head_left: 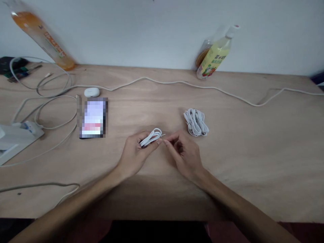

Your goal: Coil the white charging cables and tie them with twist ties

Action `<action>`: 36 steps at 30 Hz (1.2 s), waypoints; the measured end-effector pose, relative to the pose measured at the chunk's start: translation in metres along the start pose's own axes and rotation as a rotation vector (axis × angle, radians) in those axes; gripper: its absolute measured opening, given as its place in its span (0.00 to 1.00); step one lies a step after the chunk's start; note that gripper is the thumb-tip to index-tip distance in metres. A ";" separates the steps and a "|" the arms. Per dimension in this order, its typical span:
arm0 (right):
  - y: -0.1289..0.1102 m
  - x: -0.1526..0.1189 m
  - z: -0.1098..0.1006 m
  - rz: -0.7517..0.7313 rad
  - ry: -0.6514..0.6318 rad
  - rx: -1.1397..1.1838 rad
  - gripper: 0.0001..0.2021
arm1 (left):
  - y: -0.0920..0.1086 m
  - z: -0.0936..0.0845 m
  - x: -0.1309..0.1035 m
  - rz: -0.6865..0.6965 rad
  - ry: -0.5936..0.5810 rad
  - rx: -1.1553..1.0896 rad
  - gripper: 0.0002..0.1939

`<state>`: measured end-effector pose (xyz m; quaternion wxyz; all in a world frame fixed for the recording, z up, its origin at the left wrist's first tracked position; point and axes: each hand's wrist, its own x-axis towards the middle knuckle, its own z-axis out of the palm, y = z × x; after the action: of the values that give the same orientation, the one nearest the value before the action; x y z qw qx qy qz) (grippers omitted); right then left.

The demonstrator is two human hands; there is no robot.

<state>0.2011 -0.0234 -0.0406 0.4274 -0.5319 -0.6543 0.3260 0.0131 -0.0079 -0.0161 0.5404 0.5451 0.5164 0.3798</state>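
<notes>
A small coil of white cable (152, 137) is gripped between the thumb and fingers of my left hand (134, 153), above the middle of the table. From the coil's right end a short thin white strand (163, 135) sticks out. My right hand (186, 153) is closed in a pinch just beside it, thumb against forefinger. Whatever sits between those fingertips is too small to make out. Behind my right hand lies a bundle of several coiled white cables (196, 122) on the wood.
A phone (93, 118) and a white earbud case (91, 92) lie left. Loose cables surround a white power strip (20, 141). One long white cable (162, 82) crosses the table. By the wall stand an orange drink bottle (43, 37) and a yellow one (215, 55).
</notes>
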 end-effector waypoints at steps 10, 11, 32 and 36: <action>0.004 0.006 -0.004 -0.007 -0.069 0.091 0.06 | 0.002 0.000 0.001 0.015 0.014 0.033 0.12; 0.004 0.006 -0.005 -0.013 -0.078 0.086 0.06 | 0.002 0.000 0.001 0.020 0.014 0.038 0.12; 0.005 0.012 -0.009 0.181 -0.181 0.312 0.11 | 0.002 -0.002 0.004 -0.048 -0.046 0.016 0.14; 0.005 0.011 -0.007 0.163 -0.181 0.290 0.09 | 0.001 -0.001 0.004 -0.027 -0.045 -0.009 0.12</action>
<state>0.2085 -0.0119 -0.0404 0.4110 -0.4844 -0.5912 0.4969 0.0132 -0.0038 -0.0156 0.5595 0.5441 0.5096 0.3623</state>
